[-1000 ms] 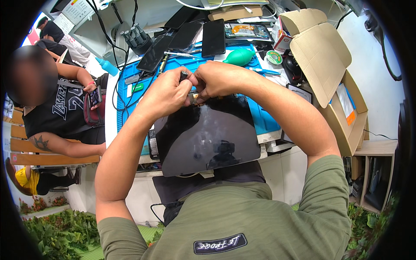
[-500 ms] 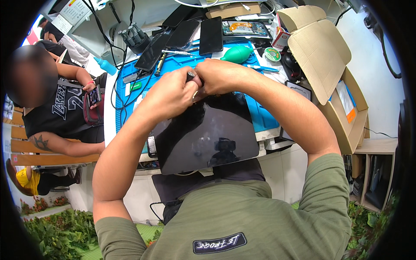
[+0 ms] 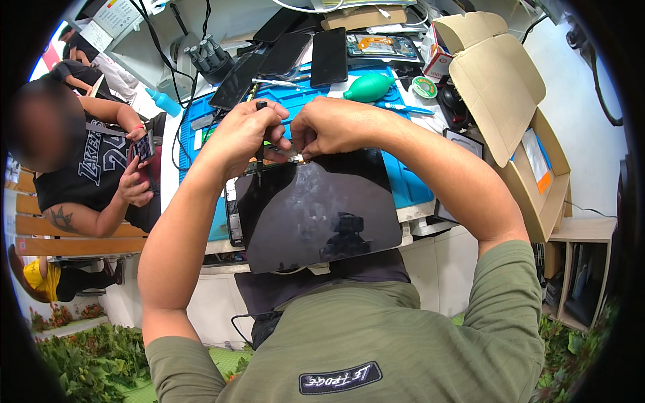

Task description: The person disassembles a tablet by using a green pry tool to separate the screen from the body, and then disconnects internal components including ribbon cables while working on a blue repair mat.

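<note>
A large glossy black tablet screen [image 3: 295,221] lies tilted toward me over the bench's front edge. Along its left side shows the opened tablet body [image 3: 234,218]. My left hand [image 3: 248,134] is closed around a dark screwdriver [image 3: 260,151], whose shaft points down at the screen's far left corner. Just to the right, my right hand [image 3: 329,127] is closed in a pinch at the screen's far edge. Its fingertips are by a small pale part there, and what they grip, if anything, is too small to make out.
On the blue mat [image 3: 410,178] lie a green air blower [image 3: 368,87] and several tools. Dark phones [image 3: 329,57] and an opened phone [image 3: 381,46] lie behind. An open cardboard box [image 3: 497,87] stands right. At left sits another person [image 3: 87,161] with a phone.
My hands have moved apart from each other at the screen's far edge. The screwdriver now stands upright in my left hand, and the far edge of the screen shows more.
</note>
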Demonstrator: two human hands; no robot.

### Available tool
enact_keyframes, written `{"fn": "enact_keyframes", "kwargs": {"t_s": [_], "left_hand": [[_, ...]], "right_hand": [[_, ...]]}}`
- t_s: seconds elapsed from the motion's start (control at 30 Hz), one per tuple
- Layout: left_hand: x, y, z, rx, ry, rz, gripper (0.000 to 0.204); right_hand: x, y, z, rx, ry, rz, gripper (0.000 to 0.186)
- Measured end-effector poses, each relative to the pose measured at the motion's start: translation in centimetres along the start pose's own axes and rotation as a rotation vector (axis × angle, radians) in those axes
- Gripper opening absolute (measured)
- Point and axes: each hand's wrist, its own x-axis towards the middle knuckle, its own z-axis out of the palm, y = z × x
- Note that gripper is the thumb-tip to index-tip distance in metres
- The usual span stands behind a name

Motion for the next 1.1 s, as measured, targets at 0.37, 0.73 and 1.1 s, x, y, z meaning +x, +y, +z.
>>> {"fn": "enact_keyframes", "kwargs": {"t_s": [0.37, 0.73, 1.1], "left_hand": [[-1.2, -0.3, 0.3, -0.252, 0.142, -0.041, 0.028], [-2.1, 1.0, 3.1, -0.202, 0.279, -0.018, 0.027], [-1.2, 0.3, 1.4, -0.301, 0.304, -0.089, 0.039]], "right_hand": [[0.8, -0.3, -0.5, 0.094, -0.088, 0.145, 0.019], [1.2, 0.2, -0.5, 0.041, -0.106, 0.083, 0.018], [1.8, 1.0, 0.2, 0.067, -0.108, 0.03, 0.02]]}}
